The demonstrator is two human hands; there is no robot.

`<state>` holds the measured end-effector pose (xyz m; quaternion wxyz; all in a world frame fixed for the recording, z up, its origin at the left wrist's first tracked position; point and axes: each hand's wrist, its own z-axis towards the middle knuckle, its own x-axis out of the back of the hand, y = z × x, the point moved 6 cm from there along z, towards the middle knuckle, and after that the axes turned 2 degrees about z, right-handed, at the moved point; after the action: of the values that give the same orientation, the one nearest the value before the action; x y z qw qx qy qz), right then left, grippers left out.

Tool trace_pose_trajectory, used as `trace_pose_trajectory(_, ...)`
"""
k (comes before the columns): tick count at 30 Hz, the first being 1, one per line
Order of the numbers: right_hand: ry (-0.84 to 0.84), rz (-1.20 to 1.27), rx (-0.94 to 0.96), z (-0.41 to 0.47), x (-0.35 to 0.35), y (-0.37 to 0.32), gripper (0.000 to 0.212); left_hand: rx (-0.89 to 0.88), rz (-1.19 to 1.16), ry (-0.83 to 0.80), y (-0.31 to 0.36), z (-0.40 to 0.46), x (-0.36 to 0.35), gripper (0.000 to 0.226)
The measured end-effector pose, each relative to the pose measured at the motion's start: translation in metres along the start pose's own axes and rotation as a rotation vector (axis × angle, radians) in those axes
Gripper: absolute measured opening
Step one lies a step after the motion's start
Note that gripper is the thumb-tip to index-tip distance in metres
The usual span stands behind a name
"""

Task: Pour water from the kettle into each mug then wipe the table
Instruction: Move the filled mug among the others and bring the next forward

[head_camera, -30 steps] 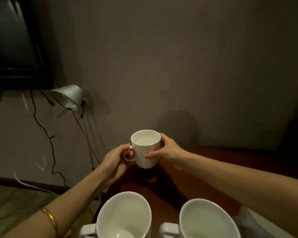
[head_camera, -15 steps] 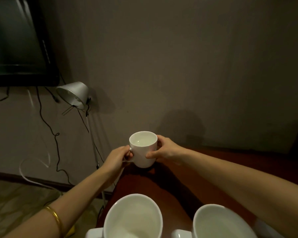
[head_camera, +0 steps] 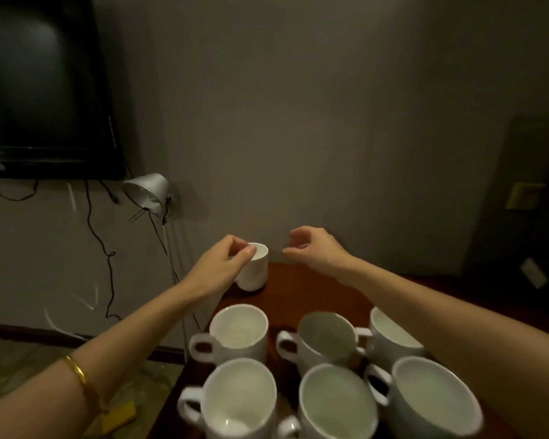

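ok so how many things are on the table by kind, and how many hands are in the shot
White mugs: 7, namely the far mug at the table's back edge and six in the near cluster, e.g..
Hands: 2, the left hand touching the far mug, the right hand holding nothing.
Total: 9

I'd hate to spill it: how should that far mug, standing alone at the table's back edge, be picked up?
Probably by its handle, from the left. The far mug stands upright, and the left hand already covers that side, where the handle seems hidden. Lift straight up; the six nearer mugs crowd the front.
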<state>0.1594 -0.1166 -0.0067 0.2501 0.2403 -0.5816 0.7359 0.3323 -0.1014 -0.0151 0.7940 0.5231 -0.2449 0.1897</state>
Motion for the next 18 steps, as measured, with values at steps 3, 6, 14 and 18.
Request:
trace_pose_trajectory(3,-0.022,-0.055,0.085,-0.051,0.012,-0.030,0.055,-0.122,0.141,-0.052,0.046,-0.046,0.003,0.032)
trace_pose_trajectory(6,-0.051,-0.091,0.132,-0.102,0.020,-0.052,0.053,-0.195,0.232,-0.093,0.084,-0.093,0.003,0.032)
trace_pose_trajectory(14,-0.091,-0.145,0.192,-0.217,0.020,-0.062,0.045,-0.162,0.137,-0.189,0.113,-0.189,-0.026,0.039)
trace_pose_trajectory(18,-0.058,-0.147,0.139,-0.244,0.021,-0.037,0.049,-0.134,0.073,-0.192,0.114,-0.216,-0.049,0.038)
